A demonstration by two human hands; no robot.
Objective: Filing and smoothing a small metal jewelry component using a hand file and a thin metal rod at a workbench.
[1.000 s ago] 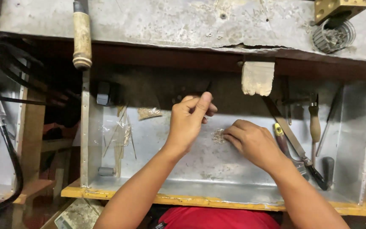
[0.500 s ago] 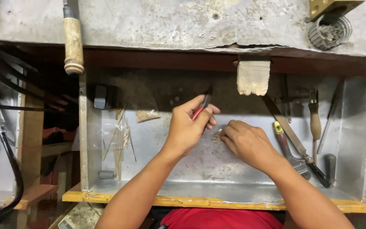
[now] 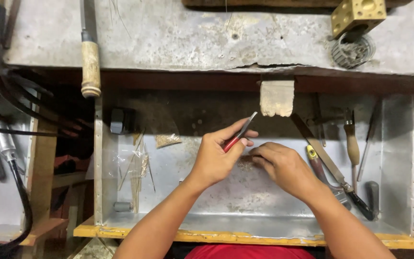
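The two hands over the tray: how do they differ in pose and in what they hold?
The left hand is raised and grips a red-handled tool, tip pointing up and away; the right hand holds no tool and lies low, fingertips pinched on something small on the metal tray. The left fingers curl around the handle; the right ones bunch downward. Both are bare and nearly meet mid-tray.

hands [image 3: 216, 156] 2 | red-handled tool [image 3: 239, 133] 1 | brass block [image 3: 358, 14] 1

Right hand [image 3: 283, 168] covers whatever its fingertips pinch near the tray's [image 3: 398, 158] centre; both forearms and the red garment [image 3: 250, 252] are cut by the bottom edge.
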